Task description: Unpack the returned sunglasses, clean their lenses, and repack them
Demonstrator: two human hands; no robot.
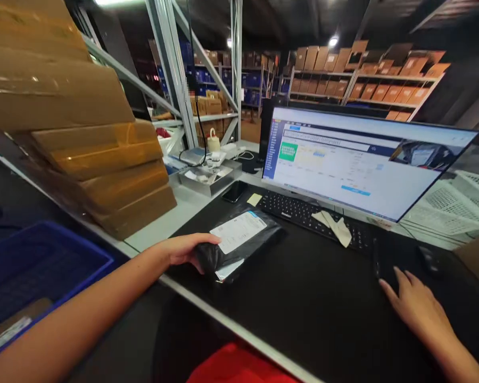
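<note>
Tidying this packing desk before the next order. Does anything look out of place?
A crumpled pale cloth lies across the keyboard, where it would get in the way, and the stack of flat cardboard boxes on the left leans askew.

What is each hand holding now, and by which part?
The left hand grips a black plastic package by its near end; the right hand holds nothing.
</note>
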